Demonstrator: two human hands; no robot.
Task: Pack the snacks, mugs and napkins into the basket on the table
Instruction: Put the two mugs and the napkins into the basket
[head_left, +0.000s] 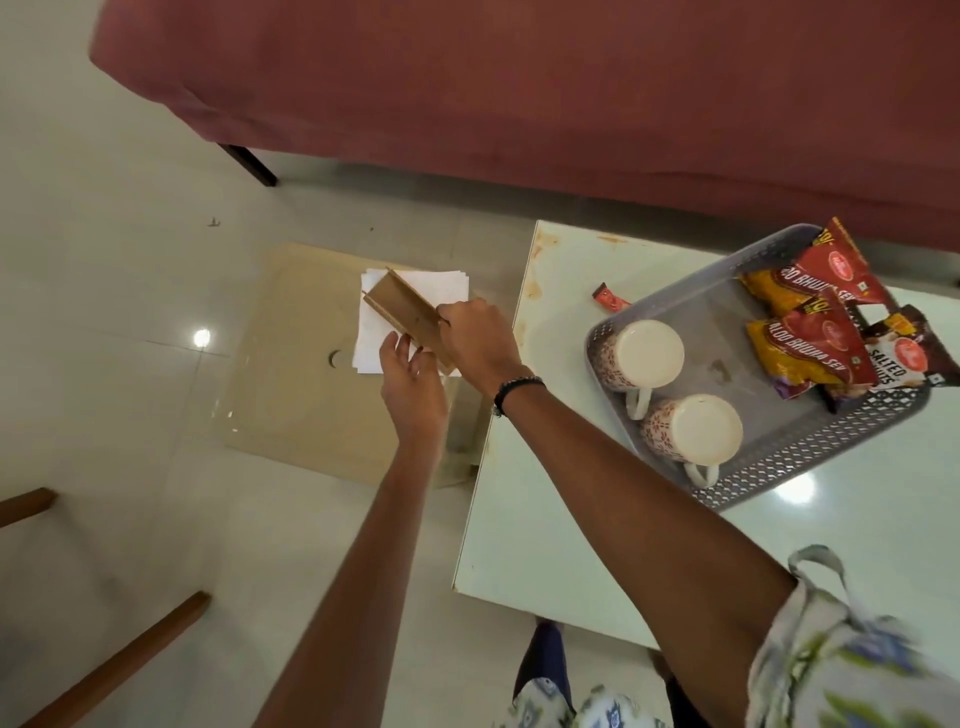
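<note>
A grey plastic basket (769, 462) stands on the white table (545, 519) at the right. Two patterned mugs (644, 356) (693, 428) lie in it beside several red and yellow snack packets (810, 353). To the left, on a low beige stool (296, 395), lies a stack of white napkins (431, 286). My right hand (478, 343) grips a brown wooden napkin holder (402, 312), tilted above the napkins. My left hand (410, 384) hovers just below the holder with fingers apart, close to the napkins' near edge.
A small red sachet (609, 297) lies on the table just left of the basket. A maroon sofa (519, 78) fills the back. Wooden chair parts (119, 660) show at the lower left above the pale tiled floor.
</note>
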